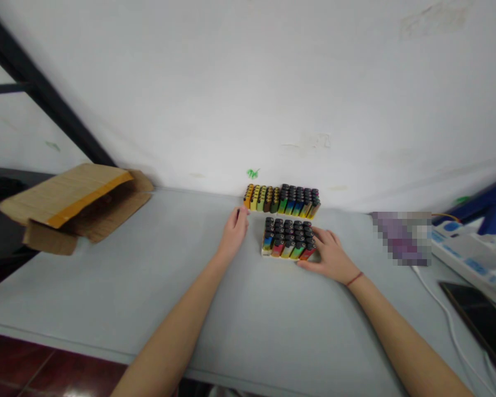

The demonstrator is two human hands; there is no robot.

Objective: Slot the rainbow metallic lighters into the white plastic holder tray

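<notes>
Grey table (149,298): right hand (334,260) open, spread around right side of front lighters (289,246); left hand (233,234) curled beside rear lighters (261,201), grip unclear. Uneven push could topple some.

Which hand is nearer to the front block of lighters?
Right. The right hand is spread at the right end of the front block of lighters; the left hand is apart from it, farther left, beside the back-left block.

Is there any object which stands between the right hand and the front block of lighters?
Nothing visible does. The right hand is at the right end of the front block of lighters, with its thumb by the near right corner.
</notes>
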